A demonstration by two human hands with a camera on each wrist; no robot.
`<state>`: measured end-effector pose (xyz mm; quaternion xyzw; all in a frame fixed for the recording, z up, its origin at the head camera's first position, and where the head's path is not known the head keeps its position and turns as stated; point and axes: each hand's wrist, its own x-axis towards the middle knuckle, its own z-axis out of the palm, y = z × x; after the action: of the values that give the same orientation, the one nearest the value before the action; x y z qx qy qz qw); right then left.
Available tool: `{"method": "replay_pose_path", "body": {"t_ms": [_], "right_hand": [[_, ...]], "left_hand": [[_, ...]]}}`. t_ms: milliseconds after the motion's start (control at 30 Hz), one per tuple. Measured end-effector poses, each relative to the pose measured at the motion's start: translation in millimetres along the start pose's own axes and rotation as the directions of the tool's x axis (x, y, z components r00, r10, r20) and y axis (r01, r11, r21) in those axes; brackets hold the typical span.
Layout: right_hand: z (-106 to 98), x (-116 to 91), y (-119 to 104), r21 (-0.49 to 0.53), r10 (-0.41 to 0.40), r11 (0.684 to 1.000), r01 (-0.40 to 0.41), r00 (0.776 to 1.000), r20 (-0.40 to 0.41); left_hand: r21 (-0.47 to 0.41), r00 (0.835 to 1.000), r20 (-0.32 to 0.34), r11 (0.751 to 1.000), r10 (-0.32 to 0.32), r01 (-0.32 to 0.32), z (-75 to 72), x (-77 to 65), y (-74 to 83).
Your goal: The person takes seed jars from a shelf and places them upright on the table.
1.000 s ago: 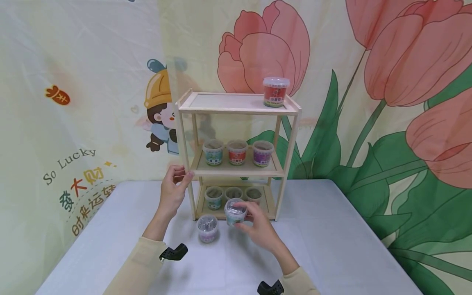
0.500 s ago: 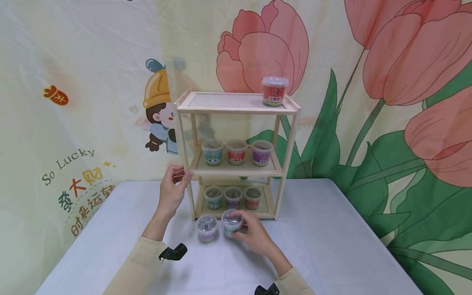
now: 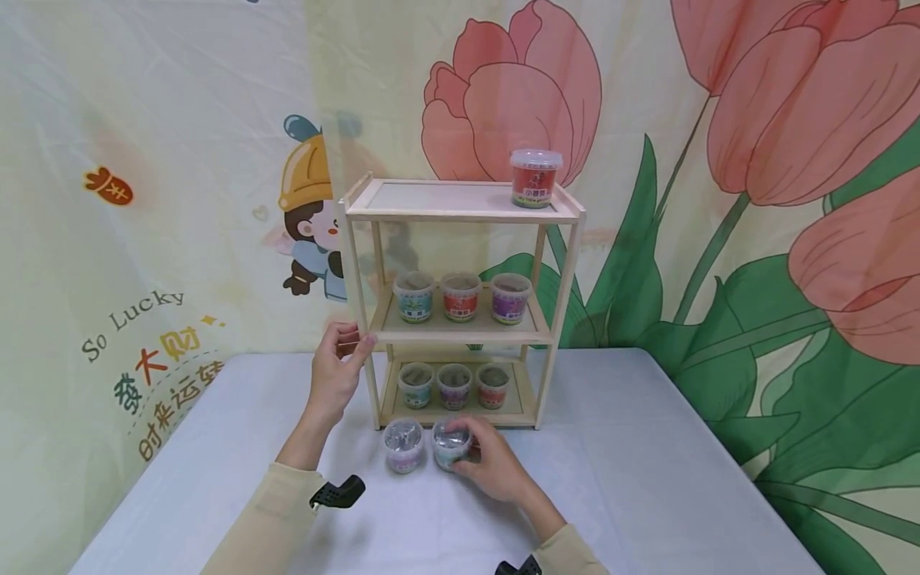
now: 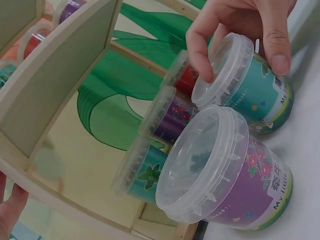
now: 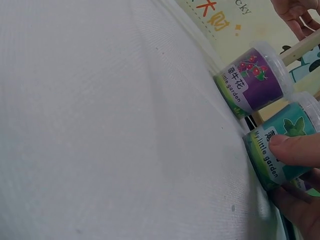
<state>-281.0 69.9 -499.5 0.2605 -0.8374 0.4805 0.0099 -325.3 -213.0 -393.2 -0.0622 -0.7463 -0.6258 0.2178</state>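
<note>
My right hand (image 3: 496, 467) holds a teal-labelled plastic tub (image 3: 447, 458) with a clear lid, thumb on its near side and fingers over the lid's edge. The tub stands upright on the white cloth before a small wooden shelf rack (image 3: 460, 338). Just left of it stands a purple-labelled tub (image 3: 403, 455), flower printed on its label (image 5: 257, 75). My left hand (image 3: 336, 374) grips the rack's left front post at middle-shelf height; only part of its fingers (image 4: 12, 207) shows in the left wrist view.
On the bottom shelf are a teal tub (image 3: 416, 386), a purple tub (image 3: 454, 388) and a red tub (image 3: 492, 388). Three more tubs line the middle shelf (image 3: 402, 329). A red tub (image 3: 535, 180) sits on the top right. White cloth (image 3: 647, 479) covers the table.
My right hand has brought the teal tub down and slightly left, from in front of the bottom shelf onto the cloth beside the purple tub. The left hand keeps its hold on the post.
</note>
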Motion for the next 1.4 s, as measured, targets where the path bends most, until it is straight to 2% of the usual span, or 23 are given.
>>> {"method": "replay_pose_path", "body": {"t_ms": [233, 367, 500, 600, 633, 800, 833, 933, 1033, 1133, 1267, 1400], "right_hand": [[0.8, -0.1, -0.2, -0.006, -0.003, 1.000, 0.003, 1.000, 0.000], [0.2, 0.0, -1.2, -0.018, -0.013, 1.000, 0.013, 1.000, 0.017], [-8.5, -1.0, -4.6, -0.073, -0.031, 0.997, 0.037, 0.996, 0.087], [-21.7, -2.3, -10.4, -0.141, -0.042, 0.988, 0.065, 0.986, 0.161], [-27.0, -2.6, -12.9, -0.156, -0.044, 0.985, 0.074, 0.982, 0.182], [-62.7, -0.8, -33.4, -0.141, -0.040, 0.987, 0.073, 0.973, 0.226], [-72.0, 0.4, -40.4, -0.133, -0.048, 0.988, 0.080, 0.973, 0.225], [-103.9, 4.8, -64.8, -0.121, -0.118, 0.982, 0.147, 0.969, 0.217], [-136.9, 8.7, -93.4, -0.133, -0.243, 0.954, 0.267, 0.954, 0.175], [-168.2, 12.0, -124.1, -0.149, -0.345, 0.921, 0.359, 0.932, 0.110], [-205.6, 17.8, -160.8, -0.192, -0.422, 0.888, 0.417, 0.906, 0.016], [-238.1, 26.1, -188.5, -0.225, -0.478, 0.863, 0.453, 0.876, -0.070]], "left_hand": [[0.022, 0.999, 0.007, 0.999, -0.047, 0.047, 0.9, 2.5, -0.4], [0.020, 0.999, 0.008, 0.999, -0.042, 0.042, 0.5, 1.4, 0.1], [0.009, 1.000, 0.006, 1.000, -0.020, 0.020, -0.2, 1.4, -1.3], [0.011, 1.000, 0.006, 1.000, -0.021, 0.021, -0.4, 1.8, -2.1], [0.016, 1.000, 0.008, 1.000, -0.027, 0.027, -0.6, 0.1, 2.0], [0.029, 0.999, 0.021, 0.999, -0.045, 0.045, -0.6, -11.0, 27.0], [0.028, 0.999, 0.024, 0.999, -0.045, 0.044, -0.6, -13.0, 31.8], [0.027, 0.999, 0.025, 0.999, -0.045, 0.044, 0.2, -13.5, 33.6], [0.025, 0.999, 0.023, 0.999, -0.041, 0.041, 1.1, -12.7, 31.5], [0.019, 0.999, 0.018, 0.999, -0.045, 0.044, 1.5, -8.2, 20.5], [0.022, 0.999, 0.007, 0.998, -0.051, 0.051, 0.7, -1.3, 4.2], [0.032, 0.998, 0.011, 0.998, -0.060, 0.060, 0.2, -0.1, 1.5]]}}
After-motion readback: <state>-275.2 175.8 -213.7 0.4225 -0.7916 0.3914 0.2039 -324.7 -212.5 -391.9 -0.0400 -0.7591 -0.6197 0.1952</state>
